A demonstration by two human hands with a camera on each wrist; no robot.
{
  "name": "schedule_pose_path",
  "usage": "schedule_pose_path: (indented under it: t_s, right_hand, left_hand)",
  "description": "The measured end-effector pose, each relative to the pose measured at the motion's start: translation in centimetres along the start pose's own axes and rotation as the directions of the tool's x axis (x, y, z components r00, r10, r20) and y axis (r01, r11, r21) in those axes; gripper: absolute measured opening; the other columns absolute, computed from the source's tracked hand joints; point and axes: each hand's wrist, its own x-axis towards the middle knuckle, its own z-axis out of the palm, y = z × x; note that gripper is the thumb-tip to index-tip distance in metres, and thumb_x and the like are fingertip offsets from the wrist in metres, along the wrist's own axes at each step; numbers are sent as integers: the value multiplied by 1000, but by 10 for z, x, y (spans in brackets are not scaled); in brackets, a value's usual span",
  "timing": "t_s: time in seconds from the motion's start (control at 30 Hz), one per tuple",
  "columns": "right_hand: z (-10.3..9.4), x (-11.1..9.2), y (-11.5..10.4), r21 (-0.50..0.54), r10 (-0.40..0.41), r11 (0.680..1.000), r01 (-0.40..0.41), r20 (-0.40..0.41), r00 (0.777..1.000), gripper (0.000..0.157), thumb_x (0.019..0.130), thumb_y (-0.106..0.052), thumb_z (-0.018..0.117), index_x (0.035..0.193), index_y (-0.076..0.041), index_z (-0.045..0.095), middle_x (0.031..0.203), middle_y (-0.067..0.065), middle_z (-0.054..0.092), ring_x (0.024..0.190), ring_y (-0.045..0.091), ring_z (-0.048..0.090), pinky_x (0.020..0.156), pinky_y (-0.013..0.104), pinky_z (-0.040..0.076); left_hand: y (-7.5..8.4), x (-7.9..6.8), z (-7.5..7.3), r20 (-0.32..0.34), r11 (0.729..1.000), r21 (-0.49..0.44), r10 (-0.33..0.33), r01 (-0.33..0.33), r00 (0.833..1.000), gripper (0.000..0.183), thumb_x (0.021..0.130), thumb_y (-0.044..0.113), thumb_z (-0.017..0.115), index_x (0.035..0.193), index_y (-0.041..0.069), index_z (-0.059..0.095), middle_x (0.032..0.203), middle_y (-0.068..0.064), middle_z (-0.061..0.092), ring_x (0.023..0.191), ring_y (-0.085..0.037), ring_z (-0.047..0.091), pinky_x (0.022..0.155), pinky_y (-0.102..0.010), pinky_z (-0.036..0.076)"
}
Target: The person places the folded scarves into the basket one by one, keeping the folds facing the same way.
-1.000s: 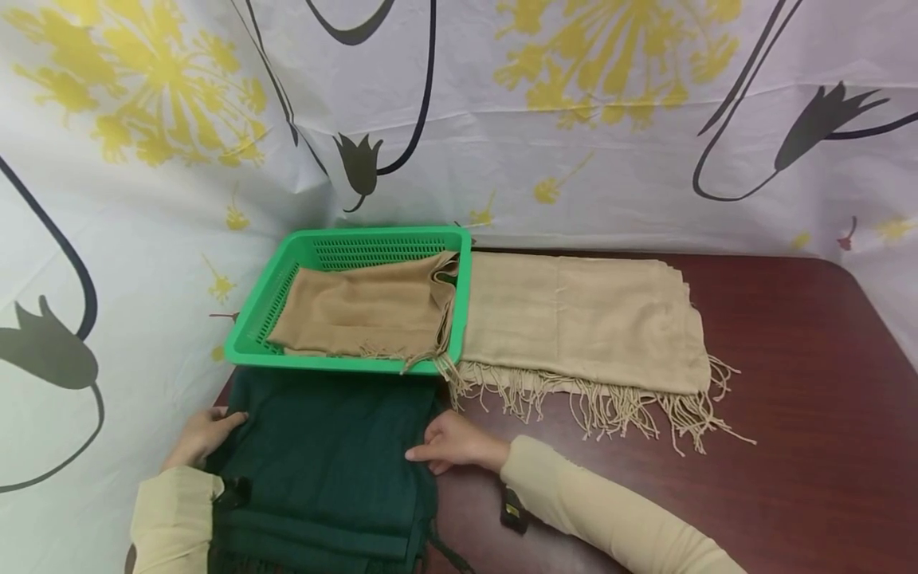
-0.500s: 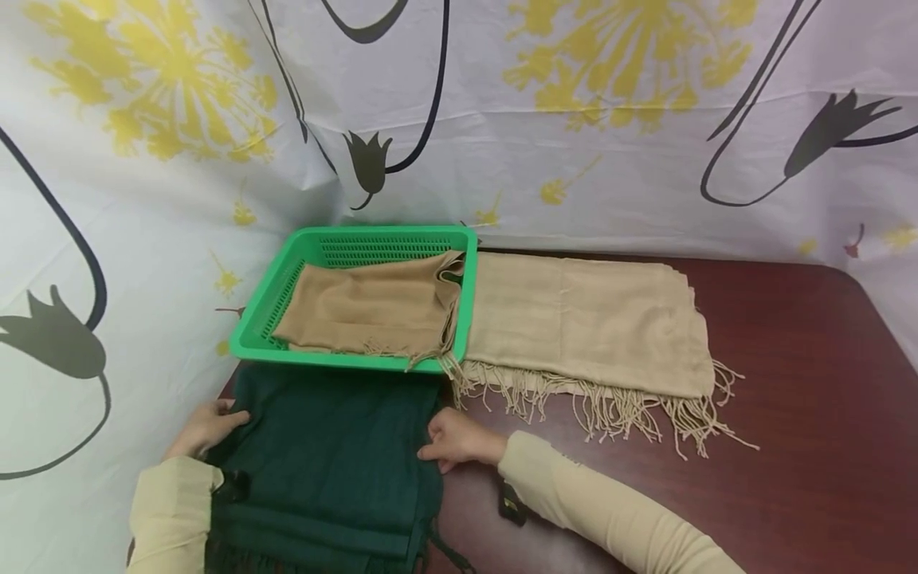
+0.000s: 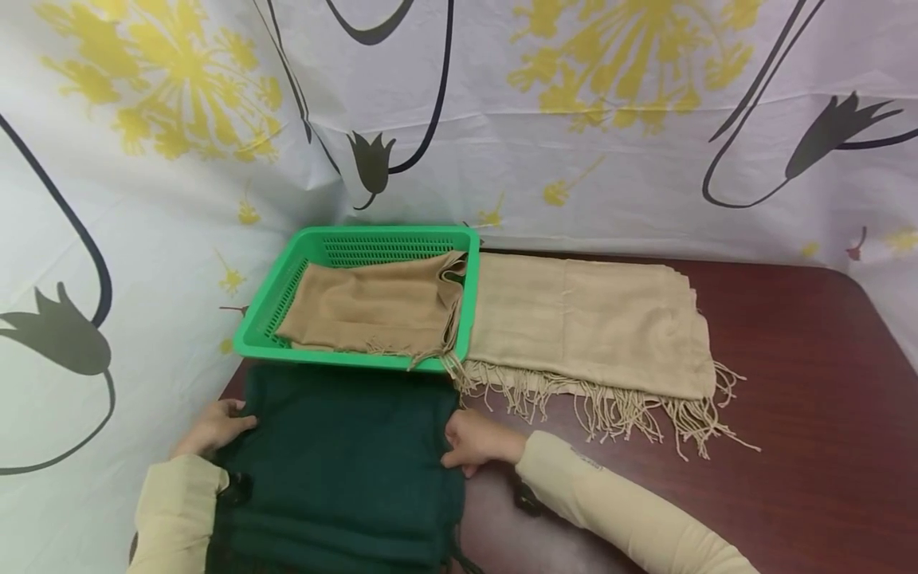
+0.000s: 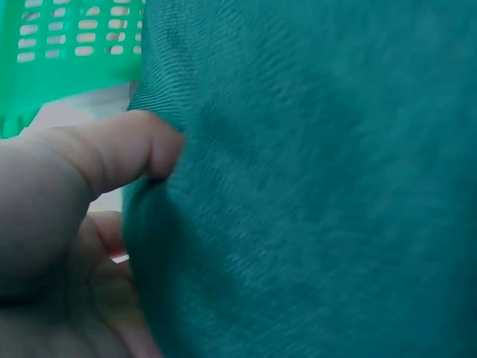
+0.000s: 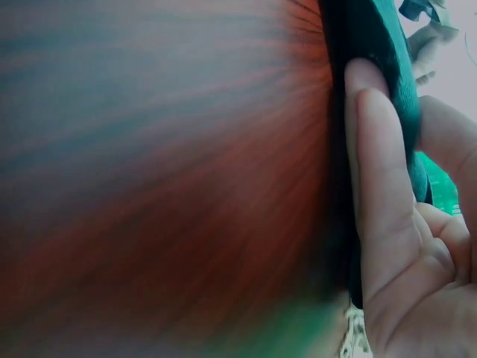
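Observation:
A dark green folded scarf point(image 3: 351, 462) with fringe spreads between my two hands, just in front of the green basket. At its left edge my left hand point(image 3: 215, 426) pinches the fabric; the left wrist view shows the thumb point(image 4: 134, 149) lying over the cloth with the other fingers behind it. My right hand point(image 3: 476, 440) grips the opposite edge. In the right wrist view, the layered edge of the scarf point(image 5: 384, 37) runs between the thumb and the long fingers point(image 5: 384, 156). The scarf's near end reaches the bottom of the head view.
A green plastic basket point(image 3: 358, 360) at the back left holds a folded tan scarf point(image 3: 373, 307). Beside it on the dark red table point(image 3: 789, 399) lies a folded beige scarf point(image 3: 595, 323), its fringe toward me. Patterned white cloth point(image 3: 610, 199) hangs behind and at the left.
The green scarf has shifted slightly right with both hands, and its upper face looks smoother. The head view has also moved a little. Both hands keep their hold.

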Motion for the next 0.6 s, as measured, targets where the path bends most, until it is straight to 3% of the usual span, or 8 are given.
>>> schedule_pose_path:
  t_s: [0.17, 0.27, 0.37, 0.43, 0.6]
  right_hand:
    - [-6, -15, 3, 3, -14, 1000, 14, 13, 1000, 37, 72, 2, 63, 47, -11, 38, 37, 0, 45, 35, 11, 53, 39, 20, 43]
    - [-7, -22, 6, 15, 0, 1000, 0, 17, 1000, 37, 71, 3, 61, 47, -11, 37, 37, 4, 47, 33, 11, 52, 37, 22, 43]
    - [-9, -30, 9, 18, 26, 999, -27, 21, 999, 37, 71, 3, 60, 47, -11, 36, 37, 4, 47, 32, 9, 50, 36, 23, 43]
    - [-11, -36, 12, 12, 37, 999, -38, 23, 999, 38, 72, 3, 60, 47, -11, 35, 36, 3, 46, 31, 9, 49, 35, 23, 43]
    - [-19, -53, 18, 26, 27, 999, -28, 46, 999, 39, 72, 3, 60, 48, -13, 34, 35, 0, 42, 32, 9, 50, 34, 23, 43]
  left_hand:
    - [10, -4, 8, 17, 999, 27, 18, -18, 1000, 40, 85, 12, 54, 103, -21, 41, 95, -31, 49, 86, -38, 50, 71, -43, 44]
    - [16, -7, 15, 9, 997, 28, 69, -69, 998, 19, 82, 7, 56, 80, -9, 45, 71, -15, 46, 68, -26, 46, 60, -35, 41]
    - [19, -9, 21, 14, 993, 31, 114, -115, 993, 25, 80, 4, 58, 67, 4, 37, 60, -2, 32, 58, -17, 36, 54, -30, 33]
    - [20, -10, 25, 24, 989, 25, 142, -143, 990, 29, 80, 4, 59, 65, 6, 34, 57, 0, 28, 55, -16, 34, 52, -29, 31]
    - [28, -16, 39, 12, 981, 45, 188, -189, 982, 23, 78, 4, 62, 70, 1, 40, 59, -1, 34, 57, -16, 36, 53, -30, 32]
